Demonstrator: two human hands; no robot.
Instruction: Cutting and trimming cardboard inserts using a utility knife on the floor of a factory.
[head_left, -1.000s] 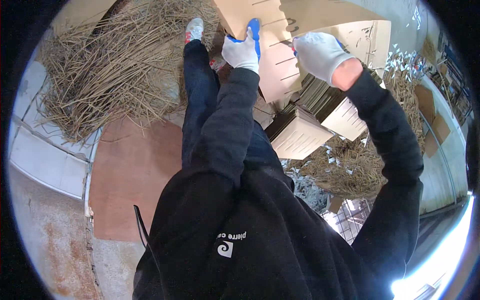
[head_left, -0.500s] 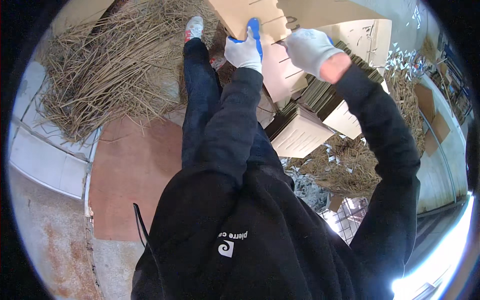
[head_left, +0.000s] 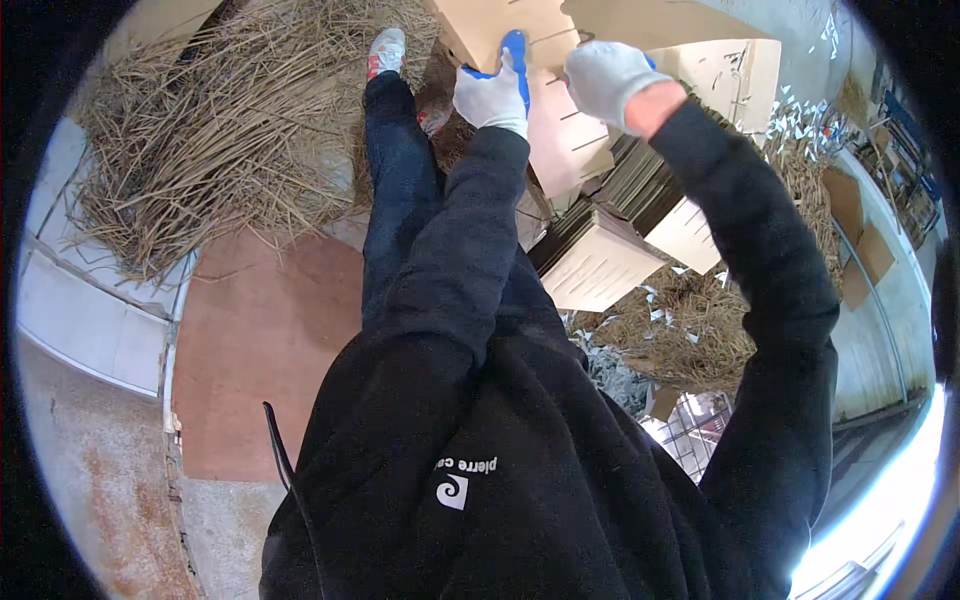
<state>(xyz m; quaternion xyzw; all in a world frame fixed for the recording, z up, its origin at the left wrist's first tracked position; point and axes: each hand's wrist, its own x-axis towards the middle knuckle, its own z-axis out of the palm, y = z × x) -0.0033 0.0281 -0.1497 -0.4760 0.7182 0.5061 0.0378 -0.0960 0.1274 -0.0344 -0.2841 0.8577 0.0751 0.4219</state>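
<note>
While our left hand grips cardboard, top centre, we can't tell what our right hand holds; we're seemingly working the edge, next needing firm support.

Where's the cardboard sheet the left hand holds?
Head view, top centre: the cardboard sheet is in the left hand, with the right hand by its right edge and the straw pile to the left.
</note>
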